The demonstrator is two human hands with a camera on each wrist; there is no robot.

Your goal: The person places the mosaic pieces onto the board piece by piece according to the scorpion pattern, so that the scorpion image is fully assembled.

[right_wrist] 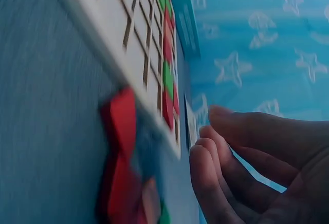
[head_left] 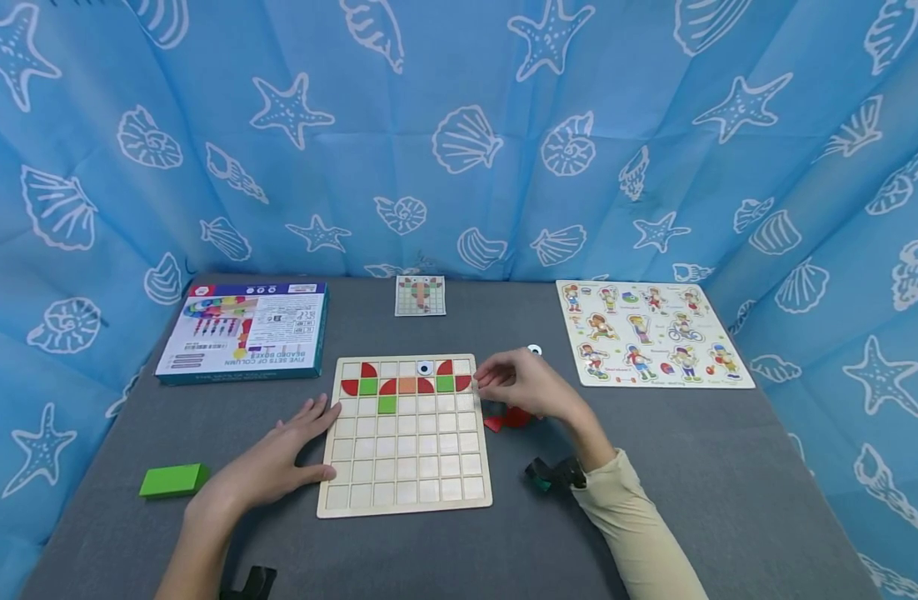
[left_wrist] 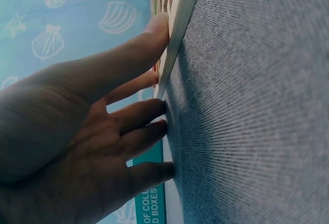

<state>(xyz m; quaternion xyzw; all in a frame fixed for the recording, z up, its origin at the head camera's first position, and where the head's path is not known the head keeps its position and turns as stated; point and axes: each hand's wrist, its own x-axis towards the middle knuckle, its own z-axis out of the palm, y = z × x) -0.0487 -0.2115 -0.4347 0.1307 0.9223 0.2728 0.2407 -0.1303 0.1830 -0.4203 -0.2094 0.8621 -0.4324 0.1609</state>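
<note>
Between left hand [head_left: 275,454] and right hand [head_left: 530,383] lies the grid board [head_left: 406,448].

Box [head_left: 241,332] txt reads "FIVE SETS OF COLUMN BEADED BOXES", other wording illeg.

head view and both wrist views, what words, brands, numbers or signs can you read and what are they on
"FIVE SETS OF COLUMN BEADED BOXES": box, head view
"OF COLU" / "D BOXES": part of that title, left wrist view
Too small to read: the box's other print, the captions on the picture board
Right wrist view: none readable
</note>
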